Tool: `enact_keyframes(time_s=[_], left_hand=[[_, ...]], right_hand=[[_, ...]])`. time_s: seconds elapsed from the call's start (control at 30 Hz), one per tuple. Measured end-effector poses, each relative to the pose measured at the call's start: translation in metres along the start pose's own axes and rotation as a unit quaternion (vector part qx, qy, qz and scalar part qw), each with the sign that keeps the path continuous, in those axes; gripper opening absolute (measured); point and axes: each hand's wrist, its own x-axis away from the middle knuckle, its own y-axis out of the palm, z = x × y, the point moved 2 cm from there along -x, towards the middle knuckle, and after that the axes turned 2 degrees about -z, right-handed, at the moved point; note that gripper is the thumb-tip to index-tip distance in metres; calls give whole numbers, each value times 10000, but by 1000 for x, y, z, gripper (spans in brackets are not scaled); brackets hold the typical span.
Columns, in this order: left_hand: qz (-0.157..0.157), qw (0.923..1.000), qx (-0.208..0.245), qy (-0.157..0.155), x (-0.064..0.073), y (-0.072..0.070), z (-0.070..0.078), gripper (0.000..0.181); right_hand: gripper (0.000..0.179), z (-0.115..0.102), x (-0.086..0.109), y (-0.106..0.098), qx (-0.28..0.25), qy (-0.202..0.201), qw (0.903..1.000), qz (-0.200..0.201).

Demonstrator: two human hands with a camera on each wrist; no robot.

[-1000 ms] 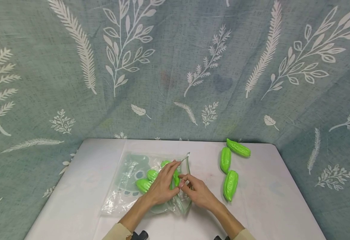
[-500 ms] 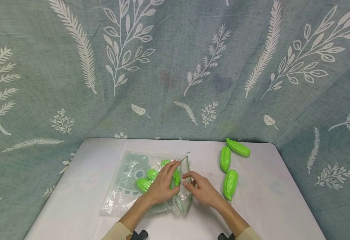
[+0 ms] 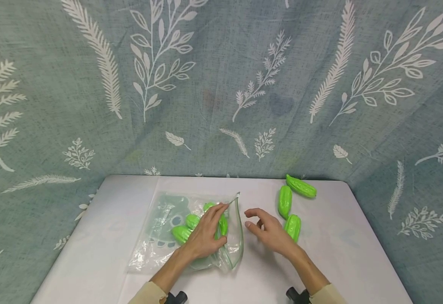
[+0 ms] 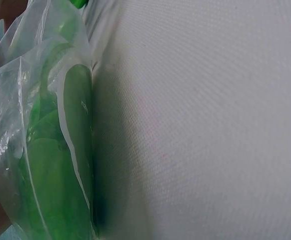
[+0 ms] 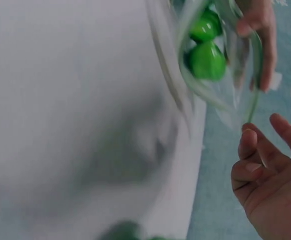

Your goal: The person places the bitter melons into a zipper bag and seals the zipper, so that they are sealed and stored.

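Note:
A clear zip bag (image 3: 156,249) with a pale printed figure lies on the table, its mouth facing right and standing apart. Inside it are several shiny green, ridged gourds (image 3: 181,233), like bitter melons; in the right wrist view two rounded gourd ends (image 5: 208,61) show through the mouth. My left hand (image 3: 206,236) holds the bag's upper side near the mouth, fingers stretched over it and thumb spread. Just right of the mouth, my right hand (image 3: 272,232) hovers with loosely bent fingers and holds nothing. Green gourds (image 4: 55,170) press against the film in the left wrist view.
Three more green gourds lie at the table's right: one at the back (image 3: 301,186), one just before it (image 3: 285,202), and one (image 3: 292,227) partly behind my right hand. A leaf-patterned curtain (image 3: 213,84) hangs behind and beside the white table (image 3: 335,261).
My right hand has drawn back rightward from the bag's mouth and let go of the gourd there. The mouth's edge stands rounder now. My left hand has stayed in place.

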Motion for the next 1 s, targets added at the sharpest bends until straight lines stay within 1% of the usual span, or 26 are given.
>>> enact_keyframes(time_s=[0.1, 0.2, 0.4, 0.53, 0.73, 0.87, 1.0], left_hand=[[-6, 10000, -5, 27, 0, 0, -1, 94], [-9, 10000, -30, 55, 0, 1, -1, 94], [7, 10000, -22, 66, -1, 0, -2, 93], [17, 10000, 8, 76, -1, 0, -2, 92], [-19, 10000, -25, 14, -1, 0, -3, 93], [-73, 10000, -38, -28, 0, 0, -2, 93], [-89, 9999, -53, -17, 0, 1, -2, 93]], right_hand=[[41, 3, 2, -13, 38, 200, 9997, 155], [42, 8, 6, -27, 153, 351, 9988, 312], [49, 20, 16, -57, 677, 498, 9944, 645], [53, 30, 23, -73, 921, 658, 9905, 774], [62, 47, 32, -86, 1284, 955, 9833, 862], [77, 58, 37, -90, 1572, 1328, 9755, 778], [89, 65, 42, -94, 1565, 1749, 9700, 628]])
